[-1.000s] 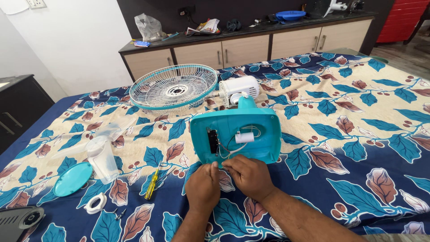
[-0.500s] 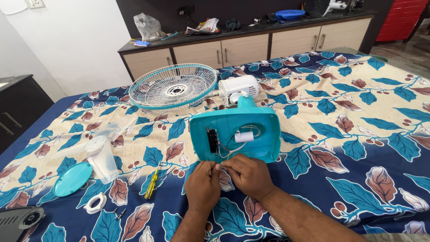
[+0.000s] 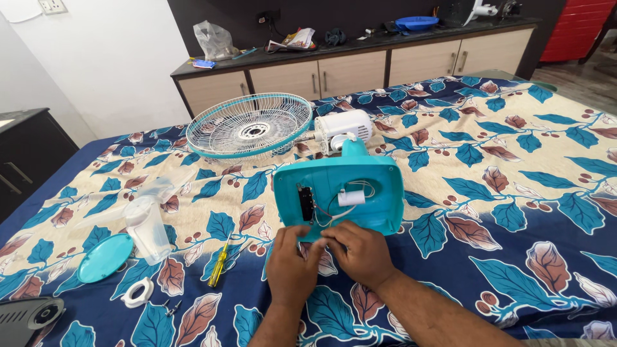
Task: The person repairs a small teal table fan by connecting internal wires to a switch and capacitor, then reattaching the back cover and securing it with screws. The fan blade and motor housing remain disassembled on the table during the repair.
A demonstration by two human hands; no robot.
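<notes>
**Fan base open on bed, both hands at its near edge**

The teal fan base [image 3: 340, 196] lies underside up at the centre of the leaf-print bedsheet [image 3: 514, 193], its cavity exposed. Inside are a black switch block [image 3: 306, 204] at 9 o'clock, a white capacitor [image 3: 351, 197] at centre, and loose white wires [image 3: 334, 215] running towards 6 o'clock.

The left hand [image 3: 290, 266] and right hand [image 3: 360, 254] meet at the base's 6 o'clock edge, fingertips touching each other and pinched over something small where the wires end. What they pinch is hidden; whether the grip is firm cannot be told.

At 12 o'clock from the base, touching its neck, sits the white motor [image 3: 340, 128], with the fan guard [image 3: 250, 125] lying flat at 11 o'clock. A yellow screwdriver [image 3: 218, 268] lies at 8 o'clock, near the left hand. Further out at 9 o'clock are clear fan blades [image 3: 144, 222], a teal round cap [image 3: 106, 257] and a white ring [image 3: 137, 293]. A grey cover [image 3: 29, 316] sits at the lower left corner.
</notes>
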